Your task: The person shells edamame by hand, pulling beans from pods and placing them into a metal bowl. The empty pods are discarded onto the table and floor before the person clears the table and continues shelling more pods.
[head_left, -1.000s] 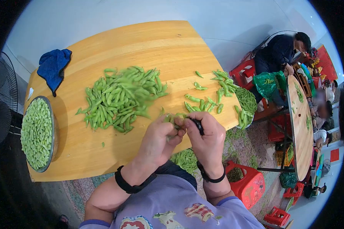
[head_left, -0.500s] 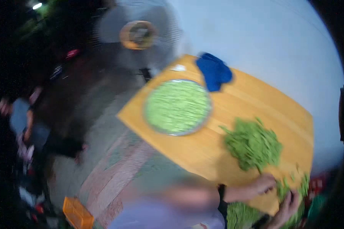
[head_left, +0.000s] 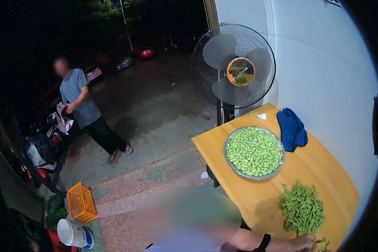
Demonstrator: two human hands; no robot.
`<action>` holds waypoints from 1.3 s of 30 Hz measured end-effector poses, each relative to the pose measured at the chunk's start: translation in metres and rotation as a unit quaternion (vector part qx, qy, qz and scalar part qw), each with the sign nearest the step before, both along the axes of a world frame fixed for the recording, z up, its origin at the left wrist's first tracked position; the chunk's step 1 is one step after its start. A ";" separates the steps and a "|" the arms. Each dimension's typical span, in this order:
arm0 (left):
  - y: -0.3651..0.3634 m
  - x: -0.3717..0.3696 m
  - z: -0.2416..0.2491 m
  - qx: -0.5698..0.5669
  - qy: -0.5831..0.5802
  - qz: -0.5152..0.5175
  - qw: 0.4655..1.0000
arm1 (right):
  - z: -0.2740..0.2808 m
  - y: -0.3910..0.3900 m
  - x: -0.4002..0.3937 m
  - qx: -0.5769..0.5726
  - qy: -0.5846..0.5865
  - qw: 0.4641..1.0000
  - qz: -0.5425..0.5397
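At the lower right, my left hand [head_left: 305,242], with a black band on the forearm, has its fingers closed around a green edamame pod [head_left: 321,241] that shows at the fingertips. The bottom edge cuts off part of this hand's surroundings, and my right hand is out of the picture. Just beyond my left hand lies a heap of green edamame pods [head_left: 301,208] on the wooden table [head_left: 256,197]. Farther back, a round metal tray [head_left: 259,177] is filled with pale green shelled beans [head_left: 254,152].
A blue cloth [head_left: 292,129] lies beside the tray, against the wall. A standing fan [head_left: 240,71] is behind the table. On the left are an orange crate [head_left: 82,202], a white bucket [head_left: 73,234] and a standing person [head_left: 80,98] holding a cloth by a motorbike.
My view has swung up and left, so the table sits lower and farther right. My right hand has left the picture. Blurred outlines are now sharp.
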State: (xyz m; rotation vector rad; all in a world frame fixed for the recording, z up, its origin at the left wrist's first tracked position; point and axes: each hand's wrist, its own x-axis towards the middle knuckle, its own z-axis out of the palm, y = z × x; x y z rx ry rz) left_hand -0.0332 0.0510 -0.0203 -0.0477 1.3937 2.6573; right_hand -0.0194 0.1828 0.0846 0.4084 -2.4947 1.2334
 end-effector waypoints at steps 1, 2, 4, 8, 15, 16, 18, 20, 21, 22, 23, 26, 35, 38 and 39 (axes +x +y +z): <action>-0.011 0.000 0.006 0.051 0.046 -0.040 0.997 | -0.002 0.004 -0.003 0.004 0.005 1.000 0.014; -0.018 0.001 0.009 0.103 0.091 -0.082 0.987 | -0.001 0.006 -0.004 0.000 0.000 1.000 0.023; -0.025 -0.007 0.007 0.075 0.061 -0.051 0.994 | -0.002 0.009 -0.005 -0.004 -0.007 1.000 0.020; -0.023 -0.015 0.010 -0.047 -0.101 0.020 0.994 | 0.002 0.017 0.000 -0.042 -0.015 0.995 0.092; -0.068 0.009 0.053 -0.141 0.041 -0.022 0.989 | 0.008 0.012 -0.003 -0.165 -0.167 0.971 0.047; -0.066 0.007 0.064 -0.128 -0.008 -0.052 0.990 | 0.012 0.011 -0.003 -0.173 -0.186 0.965 0.068; -0.062 -0.001 0.077 -0.108 -0.053 -0.099 0.988 | 0.010 0.011 -0.006 -0.176 -0.188 0.962 0.095; -0.058 -0.001 0.076 -0.104 -0.033 -0.133 0.985 | 0.009 0.012 -0.008 -0.168 -0.191 0.962 0.101; -0.054 -0.001 0.074 -0.097 -0.036 -0.139 0.985 | 0.007 0.011 -0.010 -0.190 -0.211 0.953 0.106; -0.053 -0.003 0.074 -0.092 -0.013 -0.133 0.987 | 0.005 0.012 -0.014 -0.188 -0.212 0.954 0.102; -0.052 -0.003 0.075 -0.088 0.009 -0.126 0.988 | 0.002 0.013 -0.018 -0.196 -0.215 0.952 0.098; -0.050 -0.001 0.080 -0.166 0.021 -0.138 0.976 | -0.003 0.014 -0.024 -0.204 -0.210 0.952 0.088; -0.051 -0.001 0.072 -0.002 -0.107 -0.112 0.988 | -0.013 0.016 -0.016 -0.309 -0.240 0.915 0.095; -0.047 0.000 0.066 0.050 -0.103 -0.114 0.987 | -0.015 0.015 -0.003 -0.366 -0.294 0.870 0.152; -0.046 0.001 0.066 0.050 -0.107 -0.118 0.986 | -0.017 0.011 0.001 -0.349 -0.322 0.862 0.179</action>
